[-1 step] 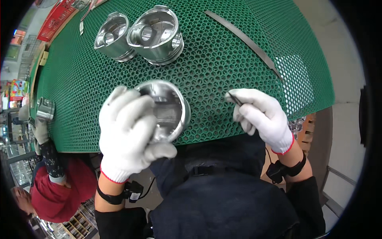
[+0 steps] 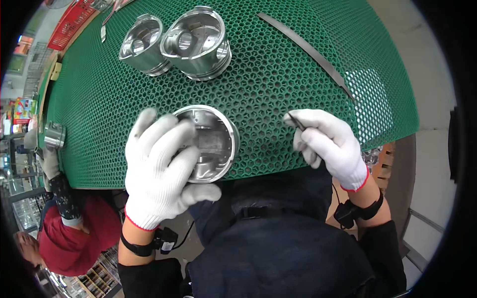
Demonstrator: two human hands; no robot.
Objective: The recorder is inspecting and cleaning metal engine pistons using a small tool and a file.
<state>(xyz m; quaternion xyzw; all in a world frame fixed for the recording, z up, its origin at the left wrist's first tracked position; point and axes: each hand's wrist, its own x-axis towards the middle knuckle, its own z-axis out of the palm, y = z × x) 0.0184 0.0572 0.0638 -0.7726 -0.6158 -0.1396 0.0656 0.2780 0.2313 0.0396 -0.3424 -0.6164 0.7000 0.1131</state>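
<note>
1. The near piston (image 2: 214, 141) stands on the worktop (image 2: 268, 94), which is covered in green honeycomb mesh, right in front of the person's body. Its open end faces up toward the head camera, so its long axis runs roughly vertical, and its round rim shows beside the left hand.
2. The left hand (image 2: 159, 169), in a white glove, is spread, fingers loosely bent over the piston's left side, thumb out below the rim; whether the fingers touch the metal I cannot tell.
3. The right hand (image 2: 330, 144), gloved likewise, pinches a slim dark tool (image 2: 296, 120) between thumb and forefinger, other fingers curled. The tool's exposed end points away from the body and leftward.
4. Two far pistons (image 2: 198, 49) stand side by side beyond, open ends up, grooved ends down.
5. A long metal strip (image 2: 308, 49) lies to their right, its narrow end toward the right hand's side.
6. At the far left is a red basket (image 2: 69, 26) with perforated walls; its contents are unclear.
7. Nearer on that side, a co-worker's gloved hand (image 2: 50, 165) is close to a small metal cylinder (image 2: 54, 135).
</note>
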